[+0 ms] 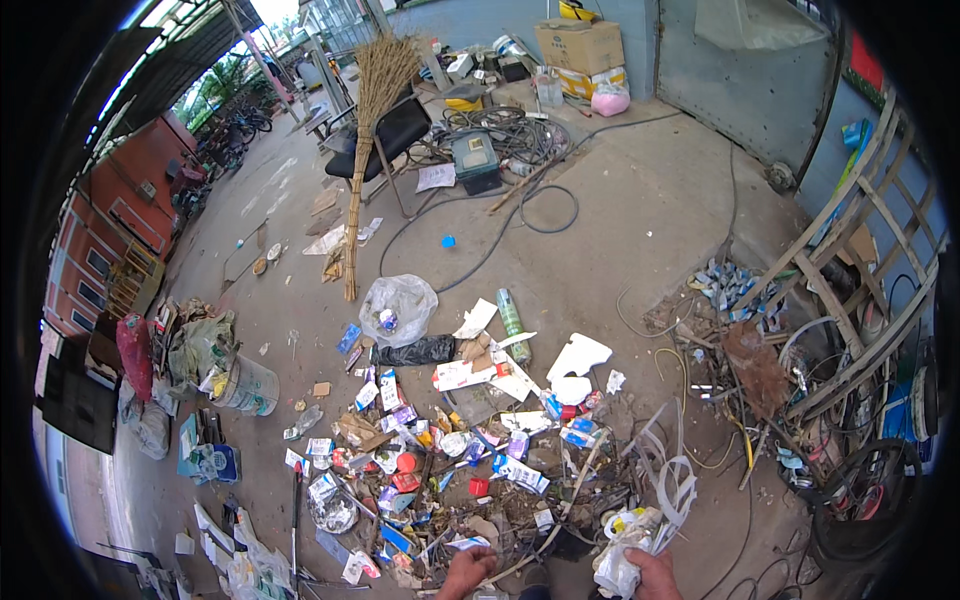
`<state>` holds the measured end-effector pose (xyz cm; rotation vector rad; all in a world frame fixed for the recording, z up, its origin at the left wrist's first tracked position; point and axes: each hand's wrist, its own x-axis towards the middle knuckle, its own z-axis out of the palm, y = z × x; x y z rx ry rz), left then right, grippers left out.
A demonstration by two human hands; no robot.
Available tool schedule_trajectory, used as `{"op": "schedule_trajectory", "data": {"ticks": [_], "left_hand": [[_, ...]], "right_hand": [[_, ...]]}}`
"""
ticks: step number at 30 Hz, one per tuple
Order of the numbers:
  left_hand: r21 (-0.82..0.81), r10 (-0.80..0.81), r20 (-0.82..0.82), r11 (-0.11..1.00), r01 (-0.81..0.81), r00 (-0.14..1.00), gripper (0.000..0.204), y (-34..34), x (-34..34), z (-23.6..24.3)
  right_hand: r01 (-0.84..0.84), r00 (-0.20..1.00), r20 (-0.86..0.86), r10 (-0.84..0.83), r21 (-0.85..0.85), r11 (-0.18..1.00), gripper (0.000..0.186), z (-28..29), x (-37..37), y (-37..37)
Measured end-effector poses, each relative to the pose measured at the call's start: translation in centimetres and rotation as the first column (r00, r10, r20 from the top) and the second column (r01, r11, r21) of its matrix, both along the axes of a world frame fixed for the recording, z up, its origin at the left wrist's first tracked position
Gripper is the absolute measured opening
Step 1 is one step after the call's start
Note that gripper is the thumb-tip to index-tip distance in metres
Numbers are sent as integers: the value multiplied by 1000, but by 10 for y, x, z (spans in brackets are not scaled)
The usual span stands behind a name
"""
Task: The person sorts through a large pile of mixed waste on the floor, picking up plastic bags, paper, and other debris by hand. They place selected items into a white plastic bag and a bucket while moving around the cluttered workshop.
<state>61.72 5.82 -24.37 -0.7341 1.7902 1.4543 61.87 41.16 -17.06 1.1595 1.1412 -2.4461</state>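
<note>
My left hand (466, 574) is low in the middle, at the near edge of a litter heap. Its fingers are curled at a small white-and-blue scrap of packaging (468, 543). To the right, my right hand (655, 577) is closed round a crumpled white plastic bundle (617, 574). Curly white plastic strips (676, 492) rise from beside this bundle. Between and beyond my hands spreads the heap: small cartons, wrappers, red caps (479, 487) and a blue-and-white carton (520, 473). A thin stick (574, 500) slants across it.
A straw broom (358, 200) leans on a black chair (402, 128). Beyond the heap lies a clear plastic bag (398, 305). Hoses loop near a dark green box (475, 160). A filled white bucket (250, 387) stands left; a wooden frame (850, 260) leans at right above loose cables.
</note>
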Motion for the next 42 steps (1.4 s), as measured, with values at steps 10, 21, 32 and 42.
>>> {"op": "schedule_trajectory", "data": {"ticks": [10,21,32,42], "left_hand": [[96,-3,40,995,-1,999,26,-18,101,71],[-503,-525,-728,846,177,441,56,37,3,345],[-677,-689,-681,722,143,248,81,108,-8,393],[400,377,-410,892,-208,830,37,180,74,267]], "right_hand": [[-7,985,-171,20,78,997,52,148,-15,-15],[-450,614,-25,789,810,376,61,268,-38,-10],[-578,-7,274,962,783,-227,58,323,-43,23],[-817,-139,91,986,552,-166,58,283,-27,26]]}}
